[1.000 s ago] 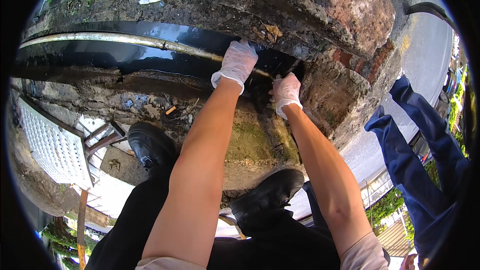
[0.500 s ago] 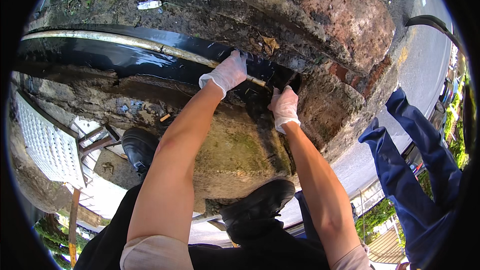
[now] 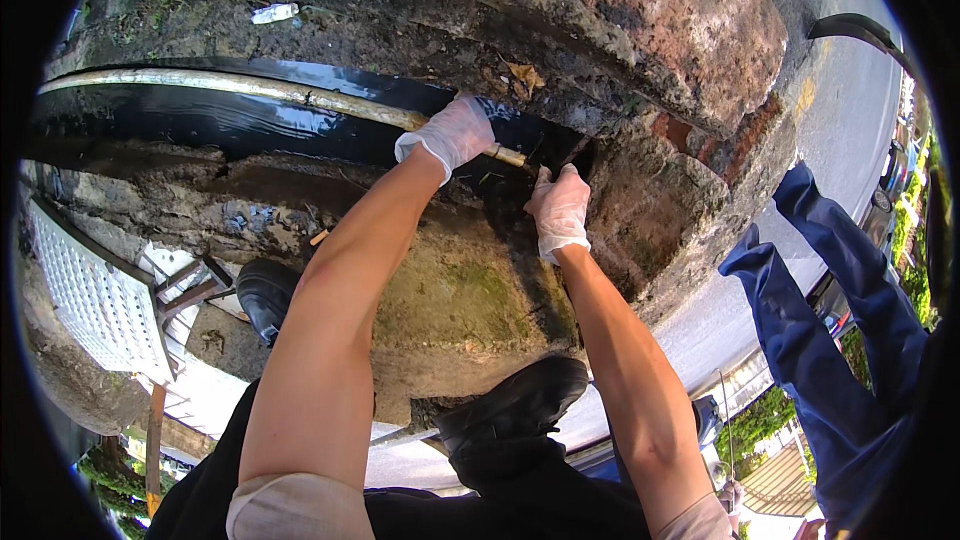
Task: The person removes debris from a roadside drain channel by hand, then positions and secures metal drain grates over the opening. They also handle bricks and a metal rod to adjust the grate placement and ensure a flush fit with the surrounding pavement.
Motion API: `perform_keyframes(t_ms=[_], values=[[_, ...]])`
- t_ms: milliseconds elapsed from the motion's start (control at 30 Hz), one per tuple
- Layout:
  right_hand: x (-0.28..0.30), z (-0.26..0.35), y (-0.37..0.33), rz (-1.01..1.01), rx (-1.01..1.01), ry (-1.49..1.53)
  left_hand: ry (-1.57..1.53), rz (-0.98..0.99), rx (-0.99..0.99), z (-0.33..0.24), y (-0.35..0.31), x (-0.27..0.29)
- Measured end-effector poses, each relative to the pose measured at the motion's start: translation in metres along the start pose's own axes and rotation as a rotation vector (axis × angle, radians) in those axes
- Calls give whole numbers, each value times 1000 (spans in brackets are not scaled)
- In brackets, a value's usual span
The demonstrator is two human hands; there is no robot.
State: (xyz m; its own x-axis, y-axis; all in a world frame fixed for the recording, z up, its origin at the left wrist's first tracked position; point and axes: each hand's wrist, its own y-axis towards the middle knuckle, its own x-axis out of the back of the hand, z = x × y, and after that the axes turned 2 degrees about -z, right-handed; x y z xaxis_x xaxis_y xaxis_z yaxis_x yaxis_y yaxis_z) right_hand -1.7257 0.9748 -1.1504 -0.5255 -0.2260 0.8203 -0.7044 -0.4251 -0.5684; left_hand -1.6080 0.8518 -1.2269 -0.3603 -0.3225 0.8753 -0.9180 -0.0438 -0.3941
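Note:
A long pale pole (image 3: pixel 240 85) lies lengthwise over a narrow drain of dark water (image 3: pixel 200 125). My left hand (image 3: pixel 455 135), in a thin translucent glove, is wrapped round the pole near its right end. A short yellowish tip (image 3: pixel 508 155) sticks out past my fingers. My right hand (image 3: pixel 560 208), gloved the same way, is closed beside a dark hole at the drain's right end, a little beyond that tip. A thin dark rod-like piece shows just above its fingertips; what the fingers hold is hidden.
Rough stone blocks (image 3: pixel 650 210) border the drain, with a large reddish slab (image 3: pixel 690 30) beyond. My black shoes (image 3: pixel 515 405) stand on the near ledge. At left is a white perforated panel (image 3: pixel 95 280). A person in blue trousers (image 3: pixel 830 310) stands at right by the road.
My right hand has shifted slightly left and down, its fingers still closed. The left hand keeps its grip on the pole. The view has moved a little.

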Motion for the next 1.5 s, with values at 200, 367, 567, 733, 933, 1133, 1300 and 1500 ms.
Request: perform_keyframes(t_ms=[200, 367, 567, 733, 933, 1133, 1300, 1500], values=[[9, 22, -10, 149, -198, 278, -4, -21, 68, 0, -2, -5], [-1, 23, -16, 144, -63, 230, 21, -107, 91, -2, -3, -15], [3, 26, -7, 218, -162, 227, 39, -48, 116, -1, -7, -9], [-1, 22, -2, 259, -159, 221, 37, -17, 140, -4, -9, -5], [1, 27, -9, 258, -144, 256, 17, -45, 104, -3, -10, -17], [14, 34, -8, 269, -194, 292, 84, -118, 219, -6, -11, -19], [26, 27, -1, 352, -182, 233, 38, -124, 242, -9, -16, -14], [18, 12, 7, 343, -175, 224, 132, -122, 224, -7, -21, -8]])
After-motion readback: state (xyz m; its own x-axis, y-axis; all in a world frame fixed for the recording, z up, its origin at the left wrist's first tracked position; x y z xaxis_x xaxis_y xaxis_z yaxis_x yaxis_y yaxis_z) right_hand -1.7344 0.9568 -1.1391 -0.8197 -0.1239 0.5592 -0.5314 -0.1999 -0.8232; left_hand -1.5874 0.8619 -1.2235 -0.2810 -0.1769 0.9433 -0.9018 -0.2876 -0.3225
